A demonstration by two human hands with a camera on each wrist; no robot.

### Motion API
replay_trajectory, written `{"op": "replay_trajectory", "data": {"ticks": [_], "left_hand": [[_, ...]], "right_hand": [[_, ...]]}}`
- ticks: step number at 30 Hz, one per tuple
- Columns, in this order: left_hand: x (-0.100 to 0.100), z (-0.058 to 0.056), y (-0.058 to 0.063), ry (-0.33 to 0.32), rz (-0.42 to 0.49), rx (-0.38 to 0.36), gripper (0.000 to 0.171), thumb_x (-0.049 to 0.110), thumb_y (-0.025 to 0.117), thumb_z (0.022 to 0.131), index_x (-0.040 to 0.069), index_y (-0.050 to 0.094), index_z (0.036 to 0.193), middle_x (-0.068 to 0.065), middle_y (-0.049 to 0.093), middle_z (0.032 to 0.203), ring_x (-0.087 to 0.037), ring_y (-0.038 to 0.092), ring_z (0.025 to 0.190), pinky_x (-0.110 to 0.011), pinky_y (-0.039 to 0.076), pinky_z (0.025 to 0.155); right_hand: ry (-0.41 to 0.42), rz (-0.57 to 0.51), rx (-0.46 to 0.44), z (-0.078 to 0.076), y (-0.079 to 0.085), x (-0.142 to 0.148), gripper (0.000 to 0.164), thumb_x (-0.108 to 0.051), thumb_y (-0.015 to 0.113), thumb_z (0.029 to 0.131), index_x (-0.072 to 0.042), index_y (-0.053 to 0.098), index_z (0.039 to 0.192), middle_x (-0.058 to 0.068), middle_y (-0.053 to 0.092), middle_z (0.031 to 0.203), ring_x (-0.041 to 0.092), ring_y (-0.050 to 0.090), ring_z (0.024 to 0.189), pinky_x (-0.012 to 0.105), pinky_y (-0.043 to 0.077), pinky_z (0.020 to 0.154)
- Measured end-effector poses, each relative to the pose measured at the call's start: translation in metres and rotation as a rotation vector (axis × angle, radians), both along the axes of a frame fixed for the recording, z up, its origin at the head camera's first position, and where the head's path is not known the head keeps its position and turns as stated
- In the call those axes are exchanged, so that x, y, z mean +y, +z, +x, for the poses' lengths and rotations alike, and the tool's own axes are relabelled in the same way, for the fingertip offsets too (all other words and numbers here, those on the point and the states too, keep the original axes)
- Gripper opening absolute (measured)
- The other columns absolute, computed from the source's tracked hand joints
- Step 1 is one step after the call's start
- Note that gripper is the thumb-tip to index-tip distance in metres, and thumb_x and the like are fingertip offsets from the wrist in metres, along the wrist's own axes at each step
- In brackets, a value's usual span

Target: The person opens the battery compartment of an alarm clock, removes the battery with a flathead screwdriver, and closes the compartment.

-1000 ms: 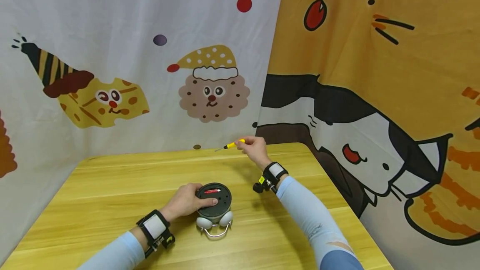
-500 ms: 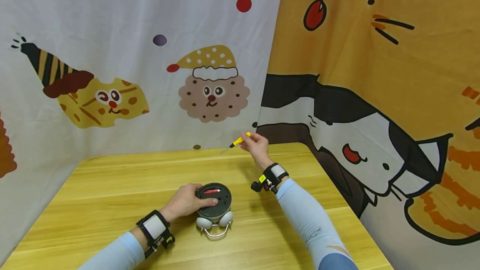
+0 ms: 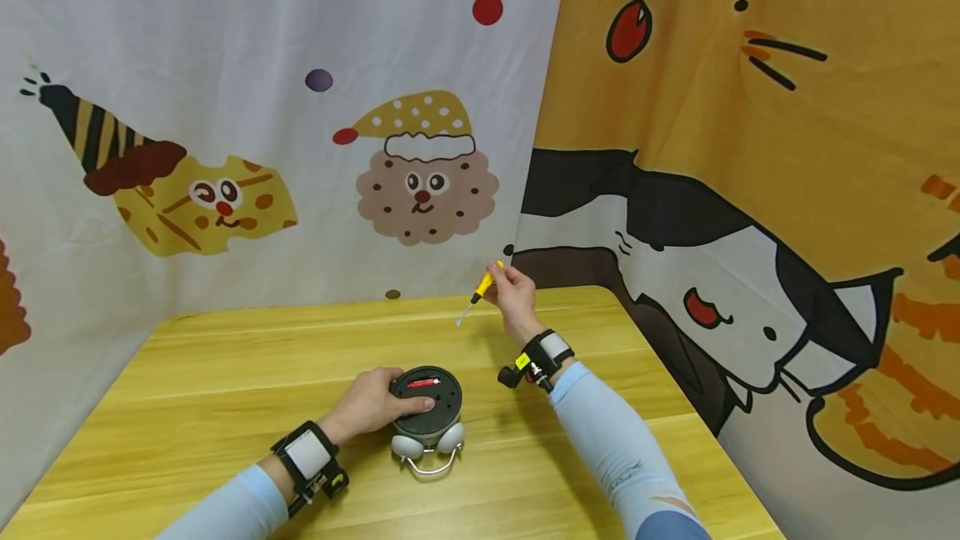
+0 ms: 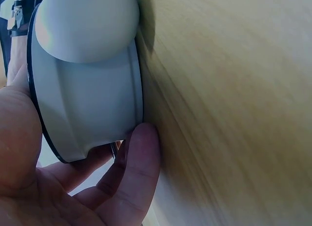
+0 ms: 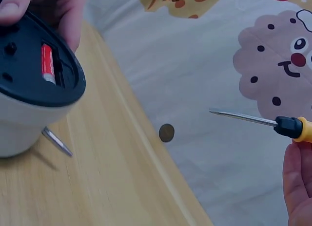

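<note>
A twin-bell alarm clock (image 3: 442, 408) lies face down on the table, its black back up and its two grey bells (image 3: 408, 447) toward me. In the back's open slot sits a red battery (image 5: 47, 63). My left hand (image 3: 367, 401) grips the clock from the left, thumb across the back and fingers round the side of the pale case (image 4: 92, 99). Over the far part of the table, my right hand (image 3: 514, 297) pinches a small yellow and black screwdriver (image 3: 483, 283) by its handle. Its metal shaft (image 5: 243, 117) points down and left, apart from the clock.
The clock's wire handle (image 3: 431, 467) extends toward me, and a metal foot (image 5: 57, 142) sticks out under its case. Behind the wooden table (image 3: 247, 365) hang a white curtain (image 3: 247, 40) with cartoon prints and an orange one (image 3: 720, 123) to the right.
My right hand has turned the screwdriver from nearly level to steeper, its tip swinging down and to the right. The left hand and the clock have stayed in place.
</note>
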State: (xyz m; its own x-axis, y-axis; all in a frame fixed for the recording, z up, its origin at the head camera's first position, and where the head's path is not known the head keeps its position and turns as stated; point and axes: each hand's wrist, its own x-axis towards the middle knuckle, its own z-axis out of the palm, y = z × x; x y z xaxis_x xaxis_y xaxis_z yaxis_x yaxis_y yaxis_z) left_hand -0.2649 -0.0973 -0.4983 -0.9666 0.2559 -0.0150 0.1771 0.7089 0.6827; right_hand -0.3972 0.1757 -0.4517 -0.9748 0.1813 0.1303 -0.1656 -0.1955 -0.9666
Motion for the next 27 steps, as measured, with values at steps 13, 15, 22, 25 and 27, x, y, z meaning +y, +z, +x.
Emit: {"op": "replay_trajectory", "data": {"ticks": [13,15,22,25,27], "left_hand": [[-0.001,-0.001,-0.002,-0.006,0.011,0.007,0.061,0.055,0.097,0.084,0.006,0.08,0.116,-0.001,0.077,0.093,-0.015,0.063,0.083,-0.03,0.048,0.069],[-0.001,-0.001,-0.002,-0.008,0.011,0.008,0.06,0.055,0.097,0.085,0.006,0.08,0.115,-0.001,0.077,0.092,-0.015,0.063,0.082,-0.03,0.048,0.069],[-0.001,0.0,-0.002,-0.007,0.014,-0.002,0.058,0.055,0.096,0.085,0.007,0.079,0.113,0.0,0.075,0.089,-0.015,0.062,0.08,-0.03,0.046,0.067],[-0.001,0.0,-0.003,-0.006,0.018,-0.003,0.058,0.055,0.096,0.085,0.007,0.079,0.113,-0.001,0.075,0.089,-0.015,0.062,0.08,-0.03,0.046,0.067],[-0.001,-0.001,-0.003,-0.008,0.019,0.001,0.057,0.055,0.097,0.085,0.008,0.079,0.112,0.0,0.075,0.089,-0.015,0.062,0.08,-0.03,0.046,0.067]], "right_hand": [[0.067,-0.147,0.027,0.014,0.01,-0.015,0.032,-0.035,0.06,0.119,-0.007,0.075,0.117,0.003,0.075,0.092,0.012,0.077,0.078,0.027,0.067,0.078],[0.071,-0.152,0.03,0.016,0.012,-0.018,0.032,-0.036,0.059,0.119,-0.007,0.074,0.118,0.0,0.074,0.09,0.011,0.076,0.077,0.026,0.066,0.077],[0.104,-0.174,0.021,0.028,0.018,-0.027,0.026,-0.036,0.055,0.12,-0.014,0.069,0.118,-0.005,0.067,0.083,0.008,0.067,0.067,0.02,0.059,0.063],[0.126,-0.169,0.024,0.032,0.02,-0.029,0.024,-0.037,0.053,0.121,-0.018,0.067,0.116,-0.007,0.064,0.079,0.006,0.059,0.062,0.018,0.049,0.056],[0.145,-0.163,0.027,0.035,0.021,-0.03,0.023,-0.038,0.052,0.121,-0.02,0.065,0.115,-0.007,0.062,0.076,0.005,0.053,0.058,0.018,0.044,0.053]]}}
